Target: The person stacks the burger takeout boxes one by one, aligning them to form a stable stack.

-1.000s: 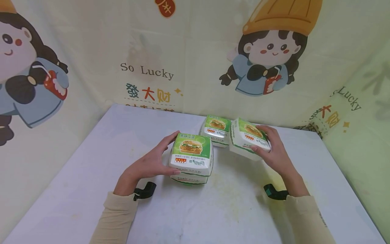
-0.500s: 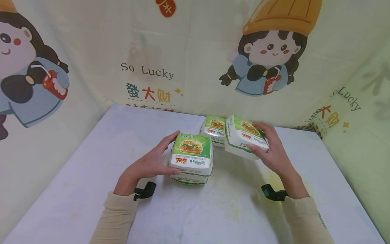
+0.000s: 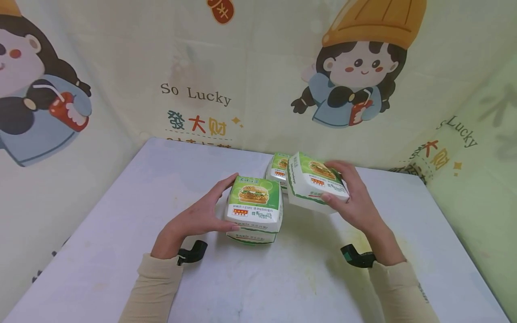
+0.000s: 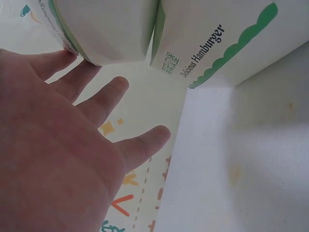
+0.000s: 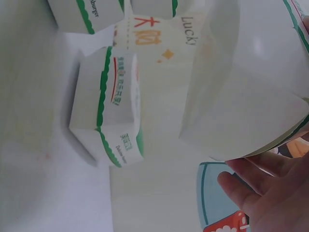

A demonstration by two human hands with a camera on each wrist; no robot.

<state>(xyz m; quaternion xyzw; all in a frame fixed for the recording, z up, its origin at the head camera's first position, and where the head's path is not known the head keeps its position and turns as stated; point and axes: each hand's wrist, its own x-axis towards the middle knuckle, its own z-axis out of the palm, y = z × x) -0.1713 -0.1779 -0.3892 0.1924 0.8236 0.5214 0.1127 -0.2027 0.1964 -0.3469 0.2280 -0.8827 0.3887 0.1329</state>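
Note:
In the head view, two green-and-white burger boxes stand stacked mid-table. My left hand [image 3: 198, 213] holds the upper box [image 3: 253, 202] with thumb at its front and index finger at its back corner. The lower box [image 3: 255, 237] sits beneath it on the table, mostly covered. My right hand [image 3: 355, 195] grips another burger box [image 3: 317, 179] by its right side, raised and tilted. In the right wrist view its pale underside [image 5: 241, 72] fills the upper right. A further burger box [image 5: 118, 106] rests on the table; the raised one partly hides it in the head view.
The white table [image 3: 121, 215] ends at the back against a printed cloth [image 3: 258, 67] with cartoon figures. Cloth also hangs on the left and right. Black wrist mounts [image 3: 193, 252] jut inward from both forearms.
My right hand has carried its burger box left, so it now covers more of the rear box in the head view. The left hand and the stack stay where they were.

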